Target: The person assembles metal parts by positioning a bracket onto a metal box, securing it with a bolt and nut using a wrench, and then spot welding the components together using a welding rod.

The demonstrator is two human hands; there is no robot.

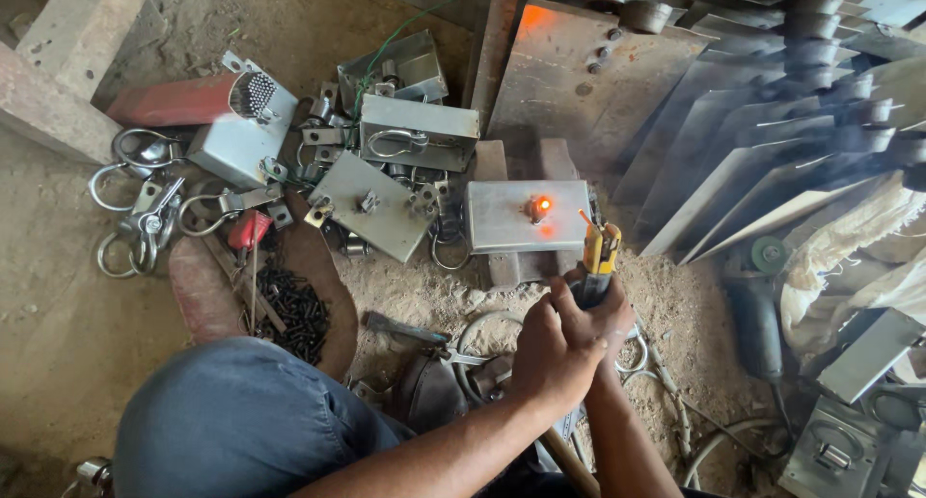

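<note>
On the sandy workshop floor point(58, 296), both hands point(569, 339) grip an electrode holder point(598, 262).

yellow electrode holder point(599, 252) upright beside glowing plate point(526, 215).

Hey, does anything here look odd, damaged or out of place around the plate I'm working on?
One thing stands out: an orange glowing spot on the small steel plate, right beside the tip of the yellow electrode holder that both hands grip. Dark screws lie in a loose pile on the dirt.
</note>
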